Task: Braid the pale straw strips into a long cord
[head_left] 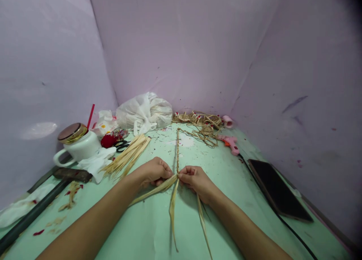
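Note:
My left hand (154, 172) and my right hand (195, 179) meet at the middle of the green table (234, 184), both pinched closed on pale straw strips (172, 203). A thin braided straw cord (178, 148) runs from my fingertips straight away toward the back of the table. Three loose strip ends fan out toward me from the pinch point. My left fingers grip the strip leading left; my right fingers hold the braid's end and the right strip.
A bundle of straw strips (128, 156) lies left, by scissors (122, 145), a white lidded mug (77, 145), tissue and a hammer (42, 201). At the back are a plastic bag (145, 113), braided straw pieces (202, 124) and a pink glue gun (230, 142). A dark phone (278, 190) lies right.

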A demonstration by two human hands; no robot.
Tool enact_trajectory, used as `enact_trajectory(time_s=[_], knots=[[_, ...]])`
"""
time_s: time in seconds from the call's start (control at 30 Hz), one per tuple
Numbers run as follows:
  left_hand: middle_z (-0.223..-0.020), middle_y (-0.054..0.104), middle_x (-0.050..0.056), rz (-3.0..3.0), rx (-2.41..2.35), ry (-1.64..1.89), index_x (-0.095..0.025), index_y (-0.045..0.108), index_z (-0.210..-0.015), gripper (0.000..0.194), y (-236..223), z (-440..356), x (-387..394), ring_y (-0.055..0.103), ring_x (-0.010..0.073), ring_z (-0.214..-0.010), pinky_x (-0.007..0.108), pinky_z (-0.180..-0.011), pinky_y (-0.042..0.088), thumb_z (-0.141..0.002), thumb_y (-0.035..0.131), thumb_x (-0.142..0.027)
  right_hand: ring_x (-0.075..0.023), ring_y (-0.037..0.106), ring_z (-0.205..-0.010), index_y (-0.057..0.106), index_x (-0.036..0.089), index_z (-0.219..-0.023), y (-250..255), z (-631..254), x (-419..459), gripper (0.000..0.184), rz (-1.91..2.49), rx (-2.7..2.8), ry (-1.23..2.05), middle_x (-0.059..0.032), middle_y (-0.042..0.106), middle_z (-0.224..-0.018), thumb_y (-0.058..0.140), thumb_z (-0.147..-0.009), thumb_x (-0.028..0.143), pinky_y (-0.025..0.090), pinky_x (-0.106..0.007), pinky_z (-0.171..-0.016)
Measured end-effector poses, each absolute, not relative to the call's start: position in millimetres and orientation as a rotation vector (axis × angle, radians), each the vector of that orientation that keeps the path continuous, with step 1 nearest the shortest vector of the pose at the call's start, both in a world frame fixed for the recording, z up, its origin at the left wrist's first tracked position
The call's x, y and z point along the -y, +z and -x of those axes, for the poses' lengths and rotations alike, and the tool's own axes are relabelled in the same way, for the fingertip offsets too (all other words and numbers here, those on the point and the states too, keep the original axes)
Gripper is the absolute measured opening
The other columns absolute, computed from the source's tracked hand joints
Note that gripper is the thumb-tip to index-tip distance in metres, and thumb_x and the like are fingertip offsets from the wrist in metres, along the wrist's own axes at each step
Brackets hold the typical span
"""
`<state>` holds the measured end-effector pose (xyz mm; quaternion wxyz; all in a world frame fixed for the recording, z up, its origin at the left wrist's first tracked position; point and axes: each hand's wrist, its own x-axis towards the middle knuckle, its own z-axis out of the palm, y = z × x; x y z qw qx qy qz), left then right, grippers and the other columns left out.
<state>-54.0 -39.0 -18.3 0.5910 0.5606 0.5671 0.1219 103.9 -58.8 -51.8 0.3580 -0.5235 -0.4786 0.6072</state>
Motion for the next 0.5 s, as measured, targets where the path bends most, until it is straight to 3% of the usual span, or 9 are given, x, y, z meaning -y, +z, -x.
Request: enact_trajectory(time_s=[0.27, 0.5], knots=[[-0.030, 0.040, -0.004, -1.138, -1.342, 0.300, -0.012, 0.060, -0.061, 0.023, -28, 52, 37, 0.025, 0.0032, -0.027, 0.017, -0.032, 0.010, -0.047, 0.066, -0.030, -0.0038, 0.030, -0.038, 0.051, 0.014, -0.058, -48, -103, 60, 0.009, 1.361, 1.236, 1.563, 0.0035, 0.050, -0.046, 0.058, -0.060, 0.019, 0.020, -0.019, -0.040], [-0.032, 0.042, -0.003, -1.106, -1.311, 0.322, -0.012, 0.058, -0.053, 0.014, -30, 47, 38, 0.029, 0.0036, -0.028, 0.016, -0.029, 0.012, -0.048, 0.063, -0.023, -0.0036, 0.030, -0.039, 0.051, 0.014, -0.058, -48, -103, 59, 0.007, 1.370, 1.238, 1.568, 0.0044, 0.049, -0.045, 0.057, -0.061, 0.015, 0.020, -0.019, -0.040]])
